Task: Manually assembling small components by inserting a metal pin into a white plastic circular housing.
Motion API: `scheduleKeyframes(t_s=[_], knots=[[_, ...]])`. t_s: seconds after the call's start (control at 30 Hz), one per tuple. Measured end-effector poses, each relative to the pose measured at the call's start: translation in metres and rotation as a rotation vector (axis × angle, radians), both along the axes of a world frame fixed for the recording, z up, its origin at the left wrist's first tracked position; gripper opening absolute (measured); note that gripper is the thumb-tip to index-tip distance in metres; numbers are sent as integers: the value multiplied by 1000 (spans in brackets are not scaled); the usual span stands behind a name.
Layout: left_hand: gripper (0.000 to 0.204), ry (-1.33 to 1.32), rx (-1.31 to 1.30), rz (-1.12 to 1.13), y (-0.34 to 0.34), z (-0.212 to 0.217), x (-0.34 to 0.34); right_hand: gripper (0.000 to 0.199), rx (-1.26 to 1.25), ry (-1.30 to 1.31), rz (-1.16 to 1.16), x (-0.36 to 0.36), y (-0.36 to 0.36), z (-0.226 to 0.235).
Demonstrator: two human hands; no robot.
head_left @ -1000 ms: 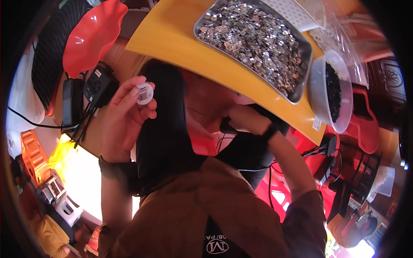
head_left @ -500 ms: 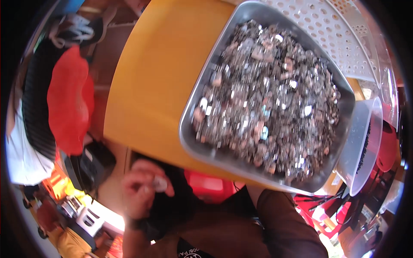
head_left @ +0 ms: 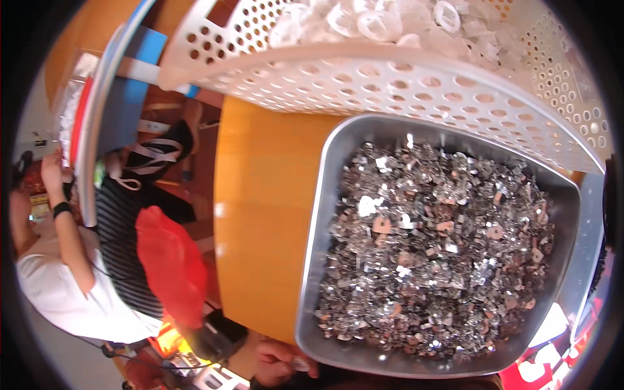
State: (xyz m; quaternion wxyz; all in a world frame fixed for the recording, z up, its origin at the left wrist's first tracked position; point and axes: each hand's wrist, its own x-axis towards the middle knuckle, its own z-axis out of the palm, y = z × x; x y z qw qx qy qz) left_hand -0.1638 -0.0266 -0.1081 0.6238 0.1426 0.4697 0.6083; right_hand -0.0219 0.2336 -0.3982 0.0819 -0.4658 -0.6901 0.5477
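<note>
Low at the front edge of the yellow table [head_left: 260,214], my left hand [head_left: 276,364] is closed in a pinch. Between its fingertips is a small whitish plastic piece [head_left: 301,364], too small to make out fully. Just right of that hand, a deep metal tray [head_left: 314,240] rests on the table. It is heaped with small shiny metal parts [head_left: 435,260], some of them copper-toned. My right hand does not show.
Behind the tray stands a white perforated basket [head_left: 364,81] with translucent plastic pieces [head_left: 380,26]. A translucent tub [head_left: 590,227] is at the right. On the left are a red stool seat [head_left: 170,260] and another person in a white shirt [head_left: 62,279].
The view has shifted, so the tray appears lower and the basket and other person show more fully. My left hand sits nearer the lower edge, still pinching the whitish piece. My right sleeve has mostly left view.
</note>
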Motion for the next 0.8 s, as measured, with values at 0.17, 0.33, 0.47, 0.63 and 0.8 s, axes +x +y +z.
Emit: scheduleKeyframes(t_s=[0.17,0.33,0.47,0.63,0.8], knots=[[35,-21,-79,2,6,11,7,22,14,88,-7,-50,-43,1],[28,-49,-30,72,-5,-2,11,22,81,120,25,-63,-55,-3],[37,122,-128,186,-19,-9,2,21,107,132,35,-81,-81,0],[46,-20,-70,53,-13,-10,-3,21,164,99,76,-71,-103,-3],[31,-194,15,-16,0,-5,2,20,218,54,136,-57,-128,-7]])
